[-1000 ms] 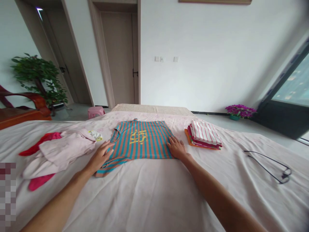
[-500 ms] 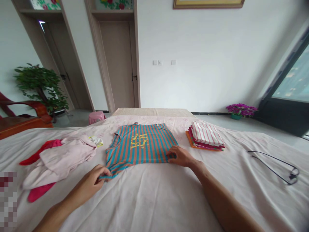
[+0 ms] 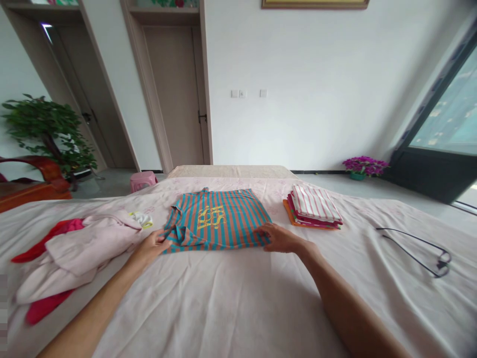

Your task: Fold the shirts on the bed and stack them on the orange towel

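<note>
A teal and brown striped shirt point(image 3: 231, 214) with yellow lettering lies spread on the pale sheet in front of me, its neck end to the left. My left hand point(image 3: 153, 243) pinches the near left corner of the shirt, where the cloth bunches into a small fold. At the near right corner, the fingers of my right hand point(image 3: 278, 237) are closed on the shirt's edge. To the right of the shirt sits a stack of folded clothes point(image 3: 316, 206), topped by a white piece with red stripes.
Loose pink and red clothes point(image 3: 93, 241) lie in a heap on the left. Black-framed glasses point(image 3: 417, 248) rest on the sheet at the right. Beyond the sheet-covered surface point(image 3: 231, 303) stand a pink stool point(image 3: 143, 180) and a pot of purple flowers point(image 3: 363, 166).
My left hand has moved forward with the near left corner of the shirt, folding it up onto the body. My right hand has stayed at the near right corner. The view has shifted slightly.
</note>
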A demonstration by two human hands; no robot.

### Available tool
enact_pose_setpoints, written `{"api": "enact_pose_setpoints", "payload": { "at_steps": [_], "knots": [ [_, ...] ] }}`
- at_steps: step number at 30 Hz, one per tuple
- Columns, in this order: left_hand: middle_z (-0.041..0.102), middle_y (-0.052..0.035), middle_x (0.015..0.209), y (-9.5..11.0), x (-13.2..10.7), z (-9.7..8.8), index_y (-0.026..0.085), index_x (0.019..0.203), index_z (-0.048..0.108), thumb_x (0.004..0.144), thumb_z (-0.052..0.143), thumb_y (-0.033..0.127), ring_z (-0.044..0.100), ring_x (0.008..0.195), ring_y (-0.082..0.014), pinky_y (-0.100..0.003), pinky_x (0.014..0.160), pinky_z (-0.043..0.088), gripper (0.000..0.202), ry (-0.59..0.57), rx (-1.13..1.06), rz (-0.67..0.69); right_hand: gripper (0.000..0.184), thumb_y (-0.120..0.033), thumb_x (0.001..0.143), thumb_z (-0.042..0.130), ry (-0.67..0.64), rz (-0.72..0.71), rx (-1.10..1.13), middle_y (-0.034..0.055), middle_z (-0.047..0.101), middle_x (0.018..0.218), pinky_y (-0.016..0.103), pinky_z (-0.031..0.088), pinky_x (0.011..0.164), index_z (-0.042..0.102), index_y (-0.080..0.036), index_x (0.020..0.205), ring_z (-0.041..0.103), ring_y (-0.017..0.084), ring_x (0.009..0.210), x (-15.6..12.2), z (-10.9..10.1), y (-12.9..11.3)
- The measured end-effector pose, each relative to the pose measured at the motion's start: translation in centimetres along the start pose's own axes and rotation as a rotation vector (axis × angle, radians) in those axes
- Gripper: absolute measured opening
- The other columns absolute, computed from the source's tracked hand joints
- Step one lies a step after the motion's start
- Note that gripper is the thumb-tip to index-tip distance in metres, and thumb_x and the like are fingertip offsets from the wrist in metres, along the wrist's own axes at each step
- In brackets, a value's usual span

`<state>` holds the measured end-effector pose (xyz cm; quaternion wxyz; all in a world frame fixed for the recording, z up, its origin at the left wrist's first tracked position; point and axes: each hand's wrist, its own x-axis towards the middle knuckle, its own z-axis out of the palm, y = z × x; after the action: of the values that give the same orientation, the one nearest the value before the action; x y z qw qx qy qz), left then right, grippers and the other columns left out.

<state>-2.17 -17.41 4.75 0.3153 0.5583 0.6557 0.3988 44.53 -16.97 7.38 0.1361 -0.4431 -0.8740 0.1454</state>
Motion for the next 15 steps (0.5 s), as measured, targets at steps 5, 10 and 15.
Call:
{"api": "enact_pose_setpoints", "payload": {
  "at_steps": [5, 10, 15],
  "knots": [
    [0.069, 0.0, 0.074, 0.3, -0.2, 0.6, 0.02, 0.081, 0.065, 0.068, 0.064, 0.05, 0.066, 0.077, -0.0224, -0.028, 0.068, 0.048, 0.034, -0.045, 0.309, 0.048, 0.049, -0.002, 0.07, 0.052, 0.037, 0.04, -0.073, 0.0029, 0.069, 0.106, 0.024, 0.043, 0.083, 0.073, -0.026, 0.108, 0.062, 0.018, 0.097, 0.0, 0.2, -0.7],
    [0.069, -0.0008, 0.081, 1.2, -1.2, 0.9, 0.019, 0.094, 0.062, 0.079, 0.056, 0.052, 0.064, 0.081, -0.0206, -0.028, 0.073, 0.048, 0.036, -0.021, 0.141, 0.21, 0.024, -0.016, 0.085, 0.053, 0.119, 0.057, -0.072, 0.0039, 0.07, 0.099, 0.025, 0.044, 0.085, 0.073, -0.023, 0.097, 0.063, 0.019, 0.095, 0.3, 0.7, -0.7],
    [0.07, -0.0049, 0.094, 0.9, -3.4, -0.8, 0.02, 0.103, 0.057, 0.082, 0.059, 0.055, 0.066, 0.09, -0.0225, -0.03, 0.074, 0.052, 0.04, -0.228, -0.14, 0.202, 0.019, -0.02, 0.088, 0.054, 0.108, 0.041, 0.009, 0.0036, 0.071, 0.094, 0.025, 0.044, 0.082, 0.072, -0.022, 0.094, 0.063, 0.018, 0.089, -0.5, -0.2, -0.6]
  ]
}}
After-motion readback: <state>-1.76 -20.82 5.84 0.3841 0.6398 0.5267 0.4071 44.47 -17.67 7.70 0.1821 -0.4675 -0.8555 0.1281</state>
